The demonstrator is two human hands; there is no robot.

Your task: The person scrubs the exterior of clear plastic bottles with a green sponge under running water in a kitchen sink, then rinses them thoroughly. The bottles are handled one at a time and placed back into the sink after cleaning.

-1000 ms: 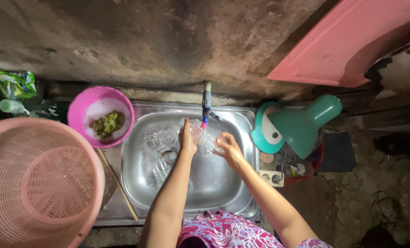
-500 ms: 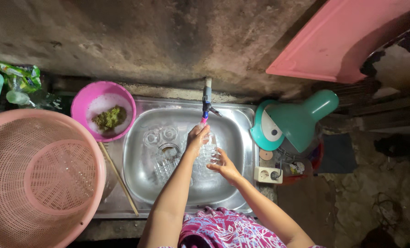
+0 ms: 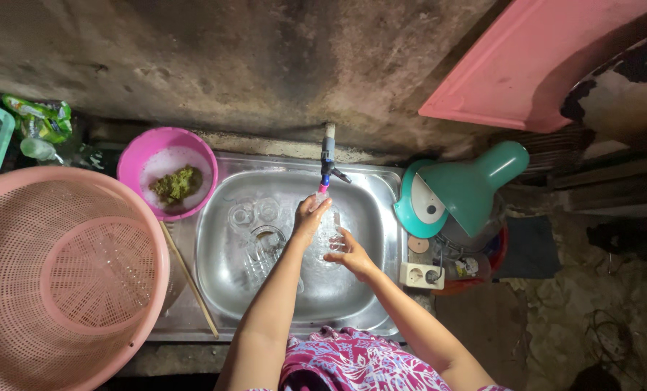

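Both hands hold a clear drinking glass over the steel sink, right under the tap. My left hand grips the glass near its rim, close to the spout. My right hand cups the glass from below and to the right. Several other clear glasses lie in the sink basin to the left of my hands.
A pink bowl with suds and a green scrubber sits at the sink's left. A large pink perforated basket fills the left. A wooden stick lies on the drainboard. A teal jug and a white socket stand right.
My hands shifted slightly lower and back under the tap with the glass; the right hand dropped beneath it. The view has moved a little to the right.
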